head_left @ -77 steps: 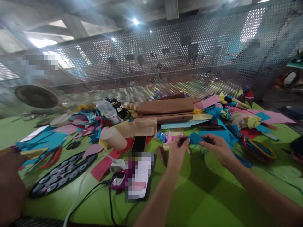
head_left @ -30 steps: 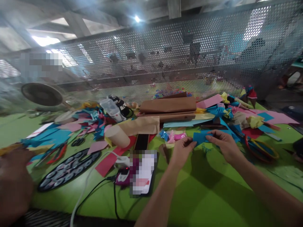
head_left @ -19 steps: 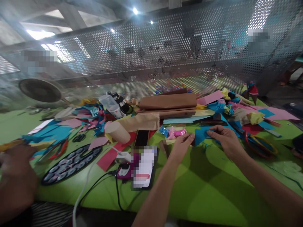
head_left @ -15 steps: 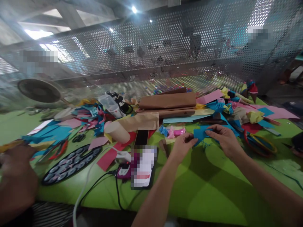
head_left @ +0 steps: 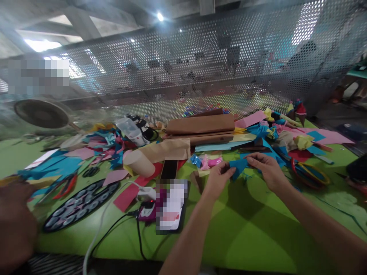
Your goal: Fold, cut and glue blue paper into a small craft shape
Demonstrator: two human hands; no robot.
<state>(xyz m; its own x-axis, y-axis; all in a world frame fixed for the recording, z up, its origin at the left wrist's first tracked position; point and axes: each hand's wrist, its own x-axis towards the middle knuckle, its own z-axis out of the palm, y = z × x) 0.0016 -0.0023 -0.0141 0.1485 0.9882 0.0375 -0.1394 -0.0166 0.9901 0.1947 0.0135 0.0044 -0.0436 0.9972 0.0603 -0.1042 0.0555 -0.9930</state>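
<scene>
So both hands are working on one small piece of blue paper (head_left: 237, 169), and they're holding it up over the near side of the green tabletop (head_left: 243, 236), just beyond the bare patch. The left hand (head_left: 216, 178) is pinching the left end between thumb and fingers, and the right hand (head_left: 266, 168) is nipping the upper right corner with its fingertips. Each grip is closing nearly all the way, with only the thin sheet sitting in between. I can't tell whether the paper is being folded or just bent.

Handling-wise, I'm guessing it's feeling super light and fairly soft, not really slippery, but creasing or tearing easily if anyone's pulling hard. Pinching near the edges or corners is looking like the sensible hold to me.

Around it, some wrapped candies (head_left: 215, 162) are lying near the left hand, a brown paper bundle (head_left: 200, 125) is resting farther back, and a phone (head_left: 180, 214) is lying beside the left forearm. Another person's hand (head_left: 15, 221) is showing at the far left.
</scene>
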